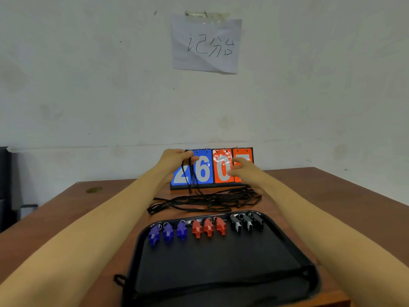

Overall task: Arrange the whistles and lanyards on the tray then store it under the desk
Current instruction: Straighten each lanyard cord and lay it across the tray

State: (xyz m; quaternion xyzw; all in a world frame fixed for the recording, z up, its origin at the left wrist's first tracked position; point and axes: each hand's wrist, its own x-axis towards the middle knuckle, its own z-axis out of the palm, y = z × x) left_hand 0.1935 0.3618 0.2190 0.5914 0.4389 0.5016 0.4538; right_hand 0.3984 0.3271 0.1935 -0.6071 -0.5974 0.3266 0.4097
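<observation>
A black tray (294, 247) lies on the brown desk in front of me. Along its far edge stand three blue whistles (168, 233), three red whistles (208, 227) and three black whistles (247, 222) in a row. One black lanyard (221, 282) lies stretched across the near part of the tray. A tangled heap of black lanyards (205, 200) lies on the desk just beyond the tray. My left hand (174, 160) is raised above the heap, shut on a black lanyard (190, 178) that hangs down from it. My right hand (243, 170) hovers open beside it, over the heap's right end.
A flip scoreboard (203, 171) with blue and orange number cards stands behind the lanyards against the wall. A paper note (205, 43) is taped to the wall. A dark chair (6, 187) stands at the far left. The desk (66, 218) extends to both sides of the tray.
</observation>
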